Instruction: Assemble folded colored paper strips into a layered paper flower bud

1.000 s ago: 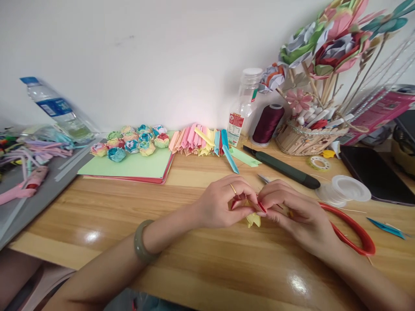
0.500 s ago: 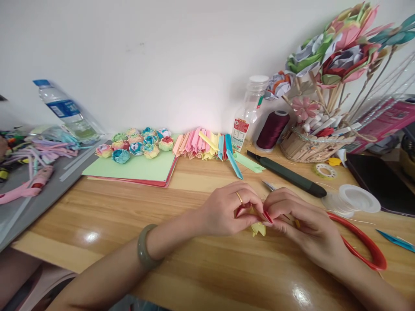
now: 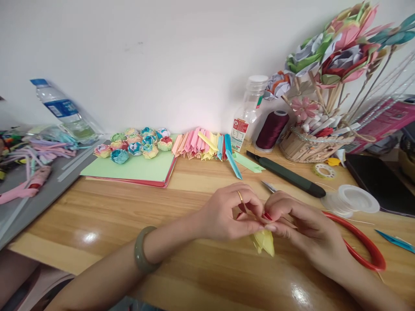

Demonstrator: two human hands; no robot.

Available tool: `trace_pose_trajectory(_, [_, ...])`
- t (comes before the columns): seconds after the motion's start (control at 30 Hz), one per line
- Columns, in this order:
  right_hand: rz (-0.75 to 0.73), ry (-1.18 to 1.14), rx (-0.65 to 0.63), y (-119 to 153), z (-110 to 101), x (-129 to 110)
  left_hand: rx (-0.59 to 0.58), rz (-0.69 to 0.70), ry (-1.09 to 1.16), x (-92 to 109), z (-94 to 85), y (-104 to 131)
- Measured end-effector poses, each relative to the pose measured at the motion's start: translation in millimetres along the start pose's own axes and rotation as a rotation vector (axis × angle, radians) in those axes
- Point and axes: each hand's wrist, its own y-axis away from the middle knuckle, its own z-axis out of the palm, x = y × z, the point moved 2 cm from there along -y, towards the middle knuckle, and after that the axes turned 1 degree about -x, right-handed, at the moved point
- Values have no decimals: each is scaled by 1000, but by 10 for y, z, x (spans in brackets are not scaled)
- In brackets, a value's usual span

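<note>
Between my two hands is a small folded paper piece point(image 3: 265, 242), yellow below with red edges above. My left hand point(image 3: 235, 211), with a gold ring and a green bangle point(image 3: 142, 250) on the wrist, pinches its left side. On the right side, my right hand point(image 3: 300, 226) pinches it with thumb and forefinger. The fingers cover the piece's upper middle. Just beyond my right hand lie scissors, their blade tip point(image 3: 268, 186) showing above it and their red handle point(image 3: 372, 255) to its right.
Small paper flowers point(image 3: 149, 150) sit on green paper point(image 3: 129, 167). Folded strips point(image 3: 197, 143), a clear bottle point(image 3: 248, 113), a maroon thread spool point(image 3: 272, 129), a dark cutter point(image 3: 288, 175), a clear wire spool point(image 3: 359, 199) and a black phone point(image 3: 379, 183) lie beyond my hands.
The yellow part now hangs lower and shows more below my fingers, while less of the red shows. Both hands stay nearly in place, and the whole view has shifted slightly.
</note>
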Motion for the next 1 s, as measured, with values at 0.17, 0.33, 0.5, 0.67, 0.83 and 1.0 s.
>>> trace_pose_trajectory(0.17, [233, -156, -2, 19, 34, 30, -100, -420, 286, -83, 32, 11])
trace_pose_trajectory(0.33, [431, -328, -23, -16, 64, 103, -113, -631, 487, -160, 63, 2])
trace_pose_trajectory(0.5, [515, -401, -106, -60, 43, 131, -38, -730, 481, -225, 79, 8])
trace_pose_trajectory(0.67, [533, -384, -161, -72, -3, 156, 11, -755, 503, -277, 67, -17])
trace_pose_trajectory(0.83, [552, -340, -167, -61, -4, 227, 4, -849, 573, -320, 60, -20])
trace_pose_trajectory(1.0, [596, -340, -141, -65, 28, 254, -14, -861, 614, -348, 71, 7])
